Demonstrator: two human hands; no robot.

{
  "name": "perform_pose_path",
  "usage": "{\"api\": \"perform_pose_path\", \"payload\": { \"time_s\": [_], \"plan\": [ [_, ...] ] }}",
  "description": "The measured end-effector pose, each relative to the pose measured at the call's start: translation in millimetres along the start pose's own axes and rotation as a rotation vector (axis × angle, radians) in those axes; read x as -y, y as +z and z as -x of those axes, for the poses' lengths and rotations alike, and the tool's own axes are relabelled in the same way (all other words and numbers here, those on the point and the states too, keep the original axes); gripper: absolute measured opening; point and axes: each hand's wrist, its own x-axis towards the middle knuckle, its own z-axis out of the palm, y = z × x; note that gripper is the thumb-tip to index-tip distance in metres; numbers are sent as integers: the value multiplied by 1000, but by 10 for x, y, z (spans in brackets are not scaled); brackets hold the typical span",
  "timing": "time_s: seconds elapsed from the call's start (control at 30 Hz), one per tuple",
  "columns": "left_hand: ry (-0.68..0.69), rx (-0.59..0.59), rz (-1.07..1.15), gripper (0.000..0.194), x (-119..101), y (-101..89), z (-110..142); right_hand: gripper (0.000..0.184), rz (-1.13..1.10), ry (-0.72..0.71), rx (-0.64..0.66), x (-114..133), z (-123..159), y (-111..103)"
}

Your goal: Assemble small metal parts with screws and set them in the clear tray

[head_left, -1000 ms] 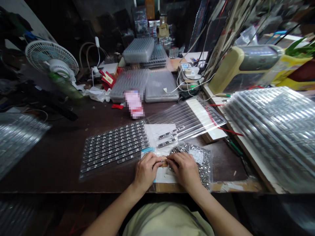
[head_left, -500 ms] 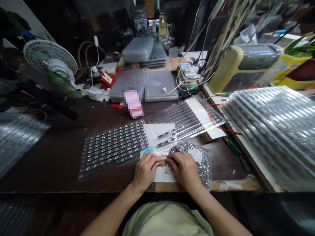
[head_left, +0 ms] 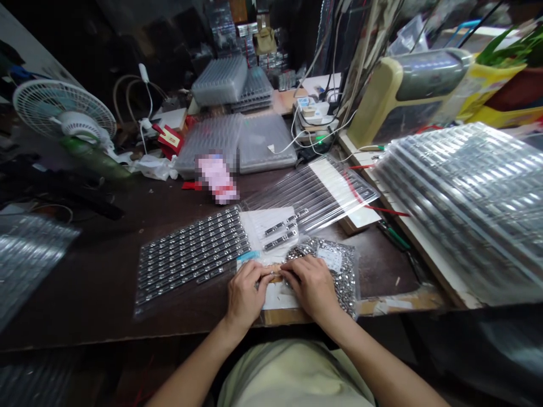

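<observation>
Left hand (head_left: 247, 291) and right hand (head_left: 310, 285) pinch a small indistinct piece (head_left: 275, 273) near a ribbed clear-plastic tray (head_left: 285, 191) and glittering metal-filled plastic bag (head_left: 348, 285)

Both hands (head_left: 278, 288) meet with bent fingers, forearms angled inward.

Camera view swung right, tilted; fan (head_left: 64, 109) now farther left.

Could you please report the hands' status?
Left hand and right hand pinching close together; anything held, unclear. Bag of metal parts beside right hand.
</observation>
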Motion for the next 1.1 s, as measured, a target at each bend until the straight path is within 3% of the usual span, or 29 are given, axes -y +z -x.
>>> {"api": "perform_pose_path", "payload": {
  "time_s": [0.1,0.2,0.3,0.37,0.63,0.73,0.83,0.87,0.93,1.0,1.1],
  "plan": [
    [-73,-58,190,10,30,-17,-20,13,-18,4,0,5,9,-13],
    [-315,-162,624,15,47,-87,-49,13,-27,3,-3,11,12,-37],
    [-565,-122,1080,26,9,-187,-58,13,29,-22,18,7,5,-59],
    [-626,-78,1216,28,-41,-244,-52,13,96,-37,20,-3,-1,-65],
    [-647,-106,1201,29,-156,-296,-84,11,274,-33,-22,-52,30,-60],
    [-683,-94,1203,33,-188,-285,-79,15,281,1,-125,-302,25,-312],
    [-722,-73,1183,40,-202,-264,-70,20,423,243,-276,-747,2,-733],
    [-727,-53,1176,41,-206,-252,-76,21,501,338,-278,-899,-10,-858],
    [-722,1,1175,41,-234,-220,-98,22,661,449,-157,-1155,-56,-1014],
    [-704,49,1189,39,-299,-189,-119,22,731,478,-72,-1308,-127,-1028],
    [-667,65,1172,40,-407,-162,-129,24,748,484,-26,-1306,-153,-956]
  ]
}}
